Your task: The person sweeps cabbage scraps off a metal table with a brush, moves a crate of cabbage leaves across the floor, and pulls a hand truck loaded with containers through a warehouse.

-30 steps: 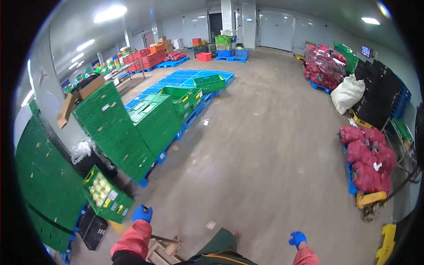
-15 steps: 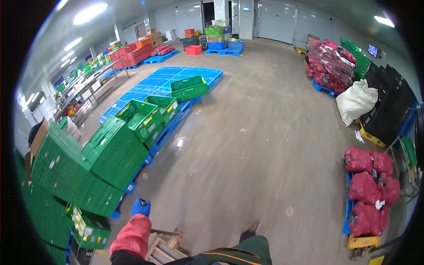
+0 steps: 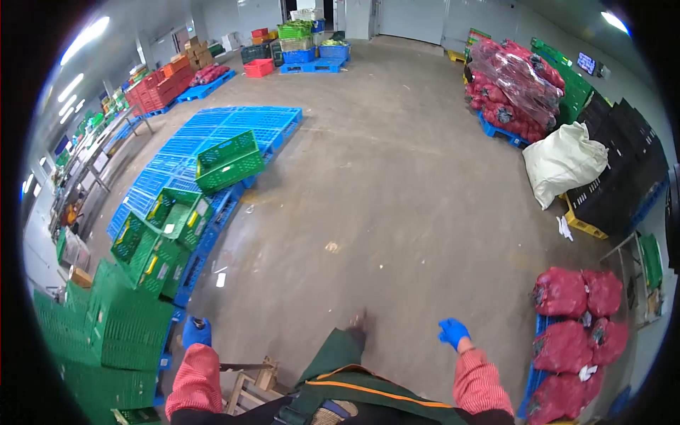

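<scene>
My left hand (image 3: 196, 332), in a blue glove with a red-checked sleeve, is curled into a fist around a small dark thing that I cannot identify. It hangs beside a stack of green crates (image 3: 120, 322) at the lower left. A wooden pallet piece (image 3: 249, 381) lies just below and right of that hand. My right hand (image 3: 453, 331), also in a blue glove, is out over the bare concrete floor (image 3: 397, 198) with fingers apart and nothing in it. My green-trousered leg (image 3: 338, 354) steps forward between the two hands.
Blue pallets (image 3: 219, 131) with open green crates (image 3: 228, 160) run along the left. Red net sacks (image 3: 577, 322) sit on a blue pallet at the lower right. More wrapped red sacks (image 3: 506, 85), a white bag (image 3: 563, 161) and black crates (image 3: 623, 166) line the right wall.
The view has moved forward and tilted down; the green crate stacks slid to the lower left. My right hand, out of view half a second ago, is back in view.
</scene>
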`<state>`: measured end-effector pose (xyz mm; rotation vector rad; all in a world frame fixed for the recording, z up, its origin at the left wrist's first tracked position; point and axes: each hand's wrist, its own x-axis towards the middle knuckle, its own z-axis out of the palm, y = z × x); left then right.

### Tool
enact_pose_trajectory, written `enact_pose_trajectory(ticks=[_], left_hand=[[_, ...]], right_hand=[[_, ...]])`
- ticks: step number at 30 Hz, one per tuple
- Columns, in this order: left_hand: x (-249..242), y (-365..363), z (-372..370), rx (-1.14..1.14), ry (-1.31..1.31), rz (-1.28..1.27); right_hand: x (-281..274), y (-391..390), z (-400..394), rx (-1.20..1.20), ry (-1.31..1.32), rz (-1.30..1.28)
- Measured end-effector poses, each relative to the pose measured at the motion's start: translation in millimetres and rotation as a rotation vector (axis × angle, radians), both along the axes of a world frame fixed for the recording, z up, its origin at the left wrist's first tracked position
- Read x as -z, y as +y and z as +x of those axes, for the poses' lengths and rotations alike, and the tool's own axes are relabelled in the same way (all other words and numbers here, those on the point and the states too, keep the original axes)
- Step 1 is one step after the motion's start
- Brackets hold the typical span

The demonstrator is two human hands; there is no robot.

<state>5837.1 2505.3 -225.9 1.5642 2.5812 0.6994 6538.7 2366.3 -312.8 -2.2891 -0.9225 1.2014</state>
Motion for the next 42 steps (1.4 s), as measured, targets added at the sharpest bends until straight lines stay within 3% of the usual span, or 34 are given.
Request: enact_pose_trajectory(ticks=[1,3,5,6,8,9,10,11,13,17,20,23,24,26,28,29,31,34,36,37,39,42], left_hand=[[-5,33,25,-0.004,0.01,0.024],[-4,109,64,0.001,0.013,0.048],[8,199,101,-0.022,-0.01,0.045],[12,227,119,-0.04,-0.016,0.016],[9,297,163,-0.024,-0.08,0.004],[18,337,180,-0.003,-0.095,0.035],[19,379,195,0.02,-0.111,0.076],[0,417,227,0.007,-0.1,0.025],[-2,494,271,-0.053,-0.064,0.047],[10,650,348,-0.04,-0.066,0.102],[6,768,424,-0.082,-0.069,0.086],[11,872,474,-0.046,0.003,0.04],[7,902,501,-0.06,0.016,0.021],[4,968,547,-0.076,0.011,0.002],[10,1039,582,-0.081,-0.017,0.014],[15,1076,597,-0.032,-0.111,0.096],[23,1158,628,-0.05,-0.099,0.091],[5,1277,700,-0.143,0.001,0.025],[-7,1347,742,-0.164,-0.026,-0.016],[4,1385,752,-0.173,-0.043,0.008],[9,1461,783,-0.145,-0.05,0.002],[29,1596,830,-0.102,-0.074,0.026]], right_hand=[[11,49,24,0.023,0.06,0.064],[73,110,85,-0.14,-0.093,0.151],[96,164,127,-0.01,-0.003,0.082],[118,162,143,-0.226,-0.051,-0.018],[101,169,161,-0.93,-0.311,-0.124],[81,174,164,-1.001,-0.191,-0.377],[155,145,193,-0.746,-0.149,-0.555],[117,170,196,-0.66,-0.079,-0.619],[92,229,217,-0.554,-0.03,-0.671],[100,375,307,-0.519,-0.027,-0.715],[107,514,394,-0.624,-0.084,-0.69],[98,694,482,-1.076,-0.362,-0.54],[90,765,510,-1.049,-0.401,-0.53],[49,922,553,-0.185,0.015,-0.674],[72,1046,601,-0.378,-0.445,-0.297],[58,1103,623,-0.344,-0.45,-0.3],[12,1211,640,-0.272,-0.441,-0.317],[63,1299,699,-0.446,-0.386,-0.402],[80,1323,726,-0.507,-0.156,-0.591],[80,1337,740,-0.456,0.026,-0.835],[85,1356,768,-0.66,0.007,-0.763],[89,1433,821,-0.657,-0.04,-0.709]])
